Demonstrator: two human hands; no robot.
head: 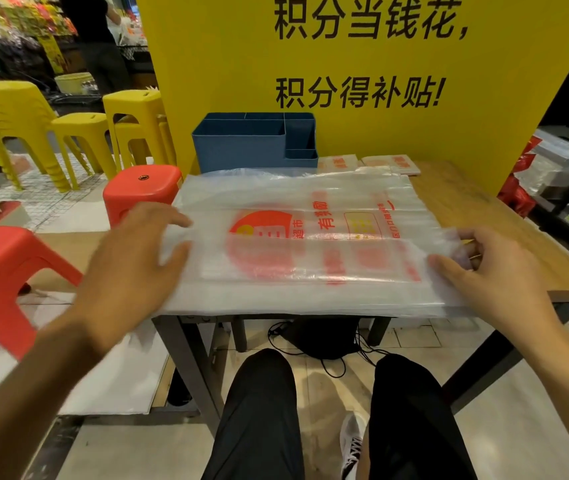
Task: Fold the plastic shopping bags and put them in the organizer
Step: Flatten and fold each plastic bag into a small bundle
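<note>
A clear plastic bag (304,237) with red print lies spread flat across the wooden table (477,216) in the middle of the frame, its near part doubled over itself. The left hand (130,261) sits at the bag's left edge, fingers (169,216) spread and nearly straight, touching the plastic without gripping it. The right hand (490,271) is at the right edge; its fingers (449,265) curl onto the folded layer and pinch the film there. Behind the bag, at upper centre, stands a blue organizer (241,147) with several compartments, against a yellow board (207,64). Just right of it lie two folded bags (390,164) on the table. Red stools (141,192) and yellow stools (9,109) fill the left of the frame. The person's dark-trousered legs (259,410) show at the bottom.
</note>
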